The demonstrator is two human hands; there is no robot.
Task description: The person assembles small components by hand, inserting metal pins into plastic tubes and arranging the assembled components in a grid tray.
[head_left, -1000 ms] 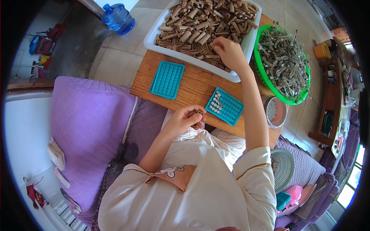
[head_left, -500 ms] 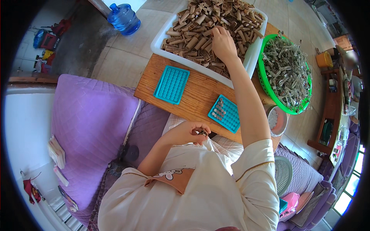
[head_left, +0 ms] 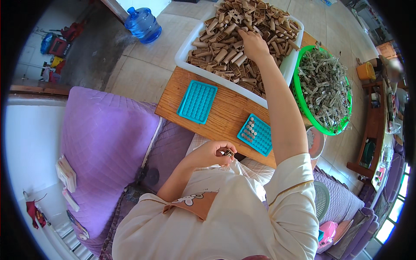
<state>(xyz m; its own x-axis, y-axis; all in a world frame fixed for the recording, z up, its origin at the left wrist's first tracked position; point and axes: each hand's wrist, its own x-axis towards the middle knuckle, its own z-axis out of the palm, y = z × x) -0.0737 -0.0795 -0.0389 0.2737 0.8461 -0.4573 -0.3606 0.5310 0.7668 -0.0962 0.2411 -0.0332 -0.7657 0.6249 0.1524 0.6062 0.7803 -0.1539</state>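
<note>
My right hand (head_left: pixel 255 44) reaches into a heap of brown curved pieces (head_left: pixel 234 57), short half-tubes and chips. Its fingers are stretched out and slightly apart among them; their tips are partly hidden. The heap fills a white tub (head_left: pixel 186 66). Close to my lap, my left hand (head_left: pixel 215 154) is curled round a small dark-and-tan piece (head_left: pixel 227 152), whose kind I cannot make out. A teal tray (head_left: pixel 262 142) with rows of small pockets lies on the wooden table, several of its pockets holding small greyish round pieces (head_left: pixel 250 131). A second teal tray (head_left: pixel 197 102) shows no pieces in its pockets.
Right of the tub stands a green basket (head_left: pixel 299 89) heaped with greyish translucent scraps (head_left: pixel 323 86). A round bowl (head_left: pixel 317 141) sits near the right end of the wooden table (head_left: pixel 171 97). A blue water jug (head_left: pixel 144 26) stands on the floor beyond, with a purple quilted sofa (head_left: pixel 106 130) at left.
My right hand stays in the heap, its fingers now reaching slightly differently among the pieces. My left hand keeps its hold, the small piece showing more. The whole view has shifted slightly.
</note>
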